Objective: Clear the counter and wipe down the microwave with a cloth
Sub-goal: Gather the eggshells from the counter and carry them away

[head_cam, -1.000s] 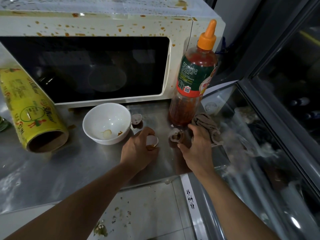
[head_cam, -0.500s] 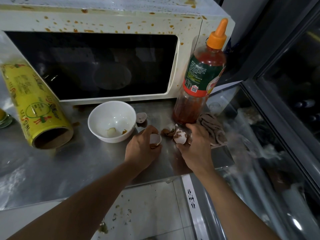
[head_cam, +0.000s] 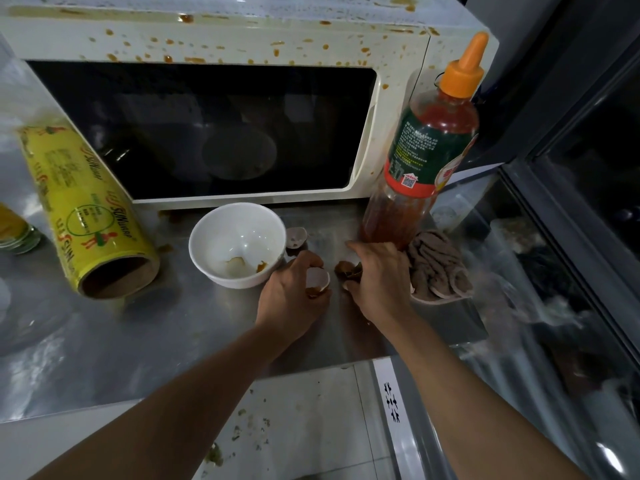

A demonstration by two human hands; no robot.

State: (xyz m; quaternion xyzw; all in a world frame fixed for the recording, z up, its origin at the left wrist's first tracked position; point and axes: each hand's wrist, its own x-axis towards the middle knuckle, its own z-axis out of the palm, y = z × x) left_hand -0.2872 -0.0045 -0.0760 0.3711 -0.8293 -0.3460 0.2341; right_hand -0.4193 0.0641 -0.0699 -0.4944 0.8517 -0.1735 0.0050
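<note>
Two bare hands work side by side at the near edge of the steel counter (head_cam: 145, 341), gathering broken eggshells, so the clearing step is in hand and, as I judge it, the wiping has not begun. The left hand (head_cam: 294, 299) has its fingers curled round a white half eggshell (head_cam: 319, 278) with a brown smear at its lower lip. The right hand (head_cam: 379, 282), just right of it, is cupped over a small heap of brown-stained shell fragments (head_cam: 348, 270); its fingers bend down onto them, but whether they pinch a piece or only rake it I cannot tell. One more cracked shell half (head_cam: 296, 237) lies loose behind the left hand, against the right side of the round white ceramic bowl (head_cam: 239, 244), which holds scraps at its bottom.

At the far side stands the cream microwave oven (head_cam: 225, 39), its door frame and top spattered with orange-brown sauce. Right of it is the tall clear sauce bottle with green label and orange nozzle cap (head_cam: 429, 150), and the crumpled brown cloth (head_cam: 436, 268) lies at the bottle's foot, just right of the right hand. At left lies a yellow roll of cling film (head_cam: 79, 209).

Next, the shells probably need lifting together and dropping into the bowl or a bin, lightly enough not to crush them, and the loose half collected too.
</note>
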